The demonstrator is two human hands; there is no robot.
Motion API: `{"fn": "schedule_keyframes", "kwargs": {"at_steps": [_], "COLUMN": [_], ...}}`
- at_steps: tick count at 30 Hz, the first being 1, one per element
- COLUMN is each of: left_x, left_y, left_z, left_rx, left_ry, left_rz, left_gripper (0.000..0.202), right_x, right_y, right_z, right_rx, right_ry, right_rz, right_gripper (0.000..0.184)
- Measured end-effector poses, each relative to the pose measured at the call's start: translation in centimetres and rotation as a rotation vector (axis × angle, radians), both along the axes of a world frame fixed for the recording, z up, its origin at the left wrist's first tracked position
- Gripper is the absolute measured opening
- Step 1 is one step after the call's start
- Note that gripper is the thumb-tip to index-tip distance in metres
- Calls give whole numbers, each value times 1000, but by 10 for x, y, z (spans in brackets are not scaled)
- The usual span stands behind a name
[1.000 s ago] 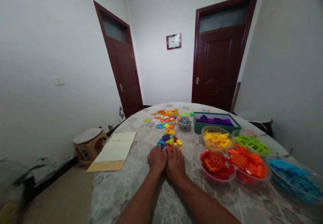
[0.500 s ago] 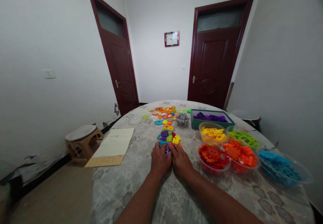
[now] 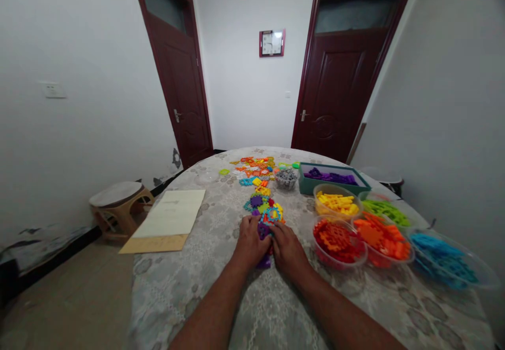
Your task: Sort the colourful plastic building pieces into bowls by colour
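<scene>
My left hand (image 3: 251, 242) and my right hand (image 3: 289, 246) lie close together over the table, fingers curled in from both sides around a purple plastic building piece (image 3: 263, 230). More purple shows below, between the wrists; the hands partly cover it. Just past my fingertips are a blue ring-shaped piece (image 3: 271, 214), a dark purple gear piece (image 3: 256, 201) and yellow pieces (image 3: 278, 209), apparently part of one colourful cluster. Whether the held piece is joined to this cluster, I cannot tell.
On the right stand tubs of red pieces (image 3: 335, 235), orange pieces (image 3: 381, 237), yellow pieces (image 3: 337, 203), green pieces (image 3: 386, 212) and blue pieces (image 3: 444, 258). Behind them is a green box (image 3: 307, 186) with purple pieces. A grey-filled bowl (image 3: 286, 178) and loose orange pieces (image 3: 254, 170) lie farther off; paper (image 3: 171, 213) lies left.
My hands have moved slightly apart, so more of the purple piece shows between them. The blue ring piece beyond my fingers is now plainer. The whole view has shifted a little.
</scene>
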State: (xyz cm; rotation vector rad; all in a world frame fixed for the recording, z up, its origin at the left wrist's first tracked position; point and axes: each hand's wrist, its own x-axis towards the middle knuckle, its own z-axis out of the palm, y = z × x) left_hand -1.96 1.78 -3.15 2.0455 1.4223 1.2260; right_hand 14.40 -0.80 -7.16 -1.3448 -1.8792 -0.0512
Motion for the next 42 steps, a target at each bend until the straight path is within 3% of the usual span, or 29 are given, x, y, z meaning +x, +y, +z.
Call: {"fn": "schedule_keyframes", "kwargs": {"at_steps": [5,18,24,30,37,42], "left_x": [4,17,16,8,-8,-19], "left_y": [-3,2,1,5,7,5], "left_z": [10,8,19,24,28,37], "left_rx": [-11,-146,-188,-318,-493,-525], "left_ry": [-54,-264,-323,-605,-1156,-1235], "left_rz": [-14,7,3,27,-120,-173], "left_gripper": [51,72,65,61,75,76], "right_x": [1,0,4,7,7,7], "right_y": [1,-5,-6,-8,-10,-12], "right_z": [2,24,28,29,29,31], "right_rx": [-8,-133,-156,-136,-122,-144], "right_ry": [39,124,218,221,186,159], "right_rz": [27,58,55,76,59,73], "right_gripper": [37,40,37,33,33,30]}}
